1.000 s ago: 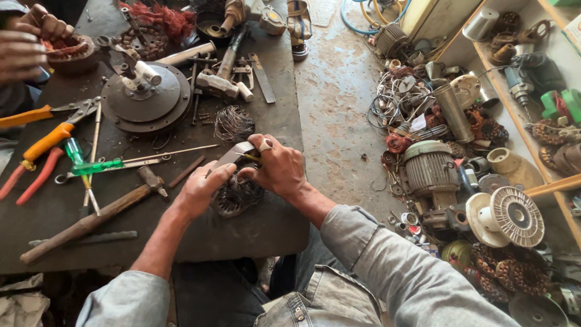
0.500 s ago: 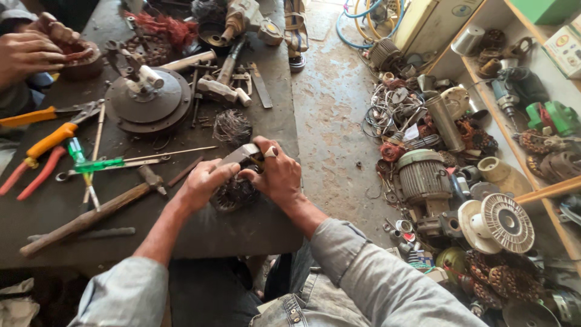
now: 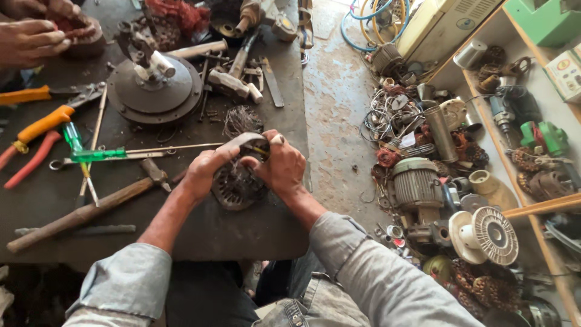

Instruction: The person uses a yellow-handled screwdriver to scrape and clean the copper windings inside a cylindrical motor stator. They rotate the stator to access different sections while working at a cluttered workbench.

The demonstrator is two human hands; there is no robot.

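Both hands are closed together on the work: the left hand [image 3: 203, 175] steadies the stator core [image 3: 235, 186] at the near edge of the dark workbench [image 3: 242, 233], and the right hand [image 3: 279, 165] presses a curved grey strip [image 3: 241, 141] over its top. Judged sound practice: hold the core flat and work gently. The core is round, dark and slotted

A round, dark motor stator [image 3: 237, 184] with rust-coloured windings in its slots lies flat on the near edge of the dark worktable, slightly right of its middle. Over its far rim arches a bent strip of pale grey insulation sheet [image 3: 242, 141], curved like a hoop and raised just above the stator.
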